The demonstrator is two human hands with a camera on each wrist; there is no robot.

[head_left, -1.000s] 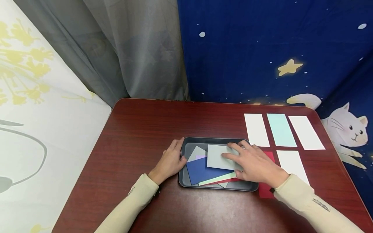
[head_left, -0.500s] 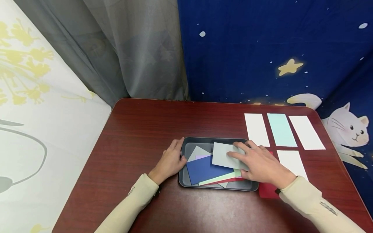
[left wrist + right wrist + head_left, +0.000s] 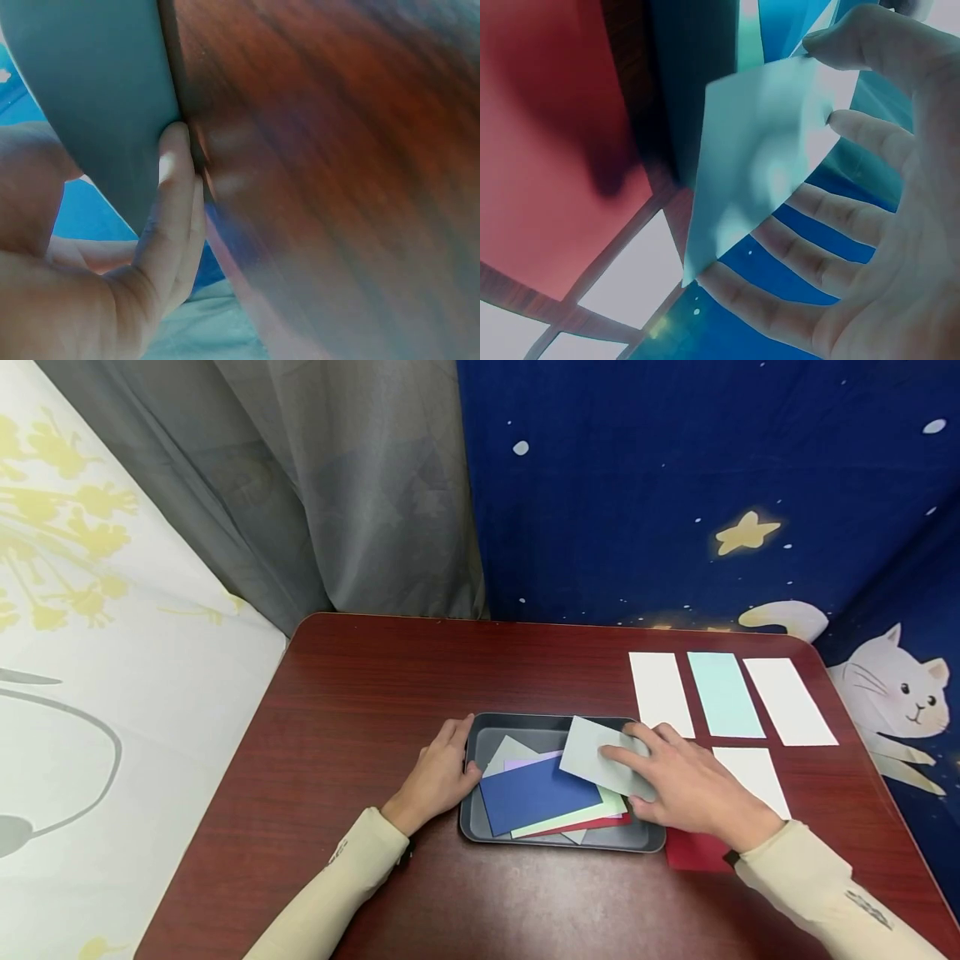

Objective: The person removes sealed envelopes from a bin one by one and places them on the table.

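Observation:
My right hand [image 3: 684,789] holds a pale grey card [image 3: 592,756] by its right part, thumb at the near edge and fingers spread over it. The card is tilted above the right half of a dark grey tray [image 3: 480,842]. In the right wrist view, the thumb and fingertips sit at the edges of the card [image 3: 754,142], which bows slightly. My left hand [image 3: 437,775] holds the tray's left wall, its thumb at the rim and fingers along the outside. Inside the tray lie a blue card [image 3: 536,793], a light green card [image 3: 558,820], a red card [image 3: 585,827] and several others, overlapping.
On the table [image 3: 375,693], to the tray's right, white cards [image 3: 660,693] and a mint card [image 3: 724,693] lie in rows. A red card [image 3: 693,852] lies beside the tray, partly under the right forearm. Curtains [image 3: 600,485] hang behind the table.
My right hand has moved right with the pale grey card, which has turned clockwise and uncovers more of the cards below. The left hand and tray have stayed put.

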